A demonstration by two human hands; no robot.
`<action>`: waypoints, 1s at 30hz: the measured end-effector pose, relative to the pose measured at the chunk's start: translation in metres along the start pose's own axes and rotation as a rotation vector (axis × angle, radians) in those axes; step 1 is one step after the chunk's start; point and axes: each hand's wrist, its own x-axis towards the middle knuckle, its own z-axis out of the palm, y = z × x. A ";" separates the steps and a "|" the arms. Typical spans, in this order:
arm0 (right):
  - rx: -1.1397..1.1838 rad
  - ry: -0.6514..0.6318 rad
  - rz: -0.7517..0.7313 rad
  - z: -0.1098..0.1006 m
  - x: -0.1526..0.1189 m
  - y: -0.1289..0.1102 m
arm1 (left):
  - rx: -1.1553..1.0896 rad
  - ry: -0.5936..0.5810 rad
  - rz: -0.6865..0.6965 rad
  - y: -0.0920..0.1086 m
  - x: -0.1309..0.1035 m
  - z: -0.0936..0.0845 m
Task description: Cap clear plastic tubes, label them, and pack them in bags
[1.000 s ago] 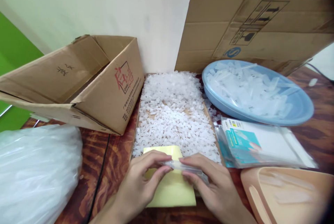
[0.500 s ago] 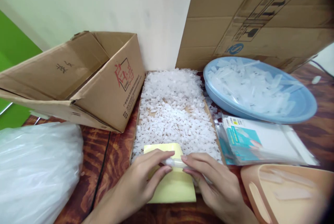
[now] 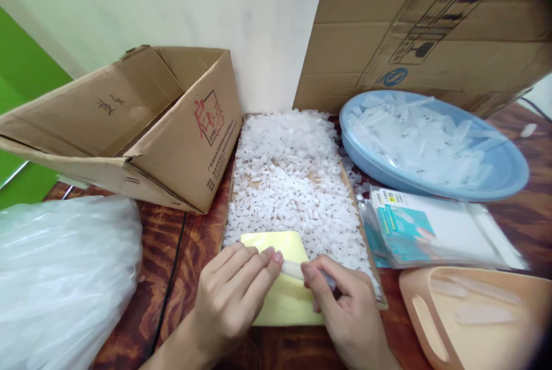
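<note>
A small translucent plastic tube (image 3: pixel 294 269) lies slantwise between my hands, above a yellow paper sheet (image 3: pixel 284 301). My right hand (image 3: pixel 347 301) is closed around its right part, thumb on top. At the tube's left end, the fingers and thumb of my left hand (image 3: pixel 237 289) are pinched together; whether a small piece sits between them is hidden. Behind the sheet, a shallow cardboard tray (image 3: pixel 227 217) is heaped with small white plastic pieces (image 3: pixel 287 191). The yellow sheet overlaps the tray's near end.
An open cardboard box (image 3: pixel 185 151) and a white plastic bag (image 3: pixel 64 278) stand to the left. On the right are a blue basin (image 3: pixel 509 177) of clear tubes, teal-and-white packets (image 3: pixel 448 229) and a peach bin (image 3: pixel 414 283) with several clear strips. A large carton (image 3: pixel 366 30) rises behind.
My left fingers have curled tighter around the tube's left end. The right hand has rolled, bringing its thumb on top, and the tube now tilts down to the right. The view has shifted slightly.
</note>
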 end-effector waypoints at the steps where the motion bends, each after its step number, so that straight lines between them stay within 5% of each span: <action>1: 0.021 0.003 -0.008 -0.001 0.001 0.001 | -0.017 -0.029 -0.028 -0.001 0.000 0.001; 6: 0.018 0.095 -0.364 -0.007 0.005 0.014 | -0.155 -0.257 -0.114 -0.010 0.002 0.005; 9: -0.014 0.115 -0.465 -0.006 0.004 0.016 | -0.149 -0.264 -0.104 -0.010 0.001 0.003; 15: 0.153 0.066 0.000 -0.003 -0.004 0.003 | -0.041 -0.176 0.005 -0.003 -0.004 0.008; 20: 0.398 0.090 0.350 -0.009 0.002 0.005 | -0.129 -0.251 -0.121 -0.002 0.003 0.008; 25: 0.449 0.387 0.279 -0.020 0.013 0.025 | -0.302 -0.530 -0.064 -0.013 0.004 -0.003; 30: 0.680 0.388 0.196 -0.023 0.019 0.028 | -0.336 -0.478 -0.069 -0.027 -0.004 -0.001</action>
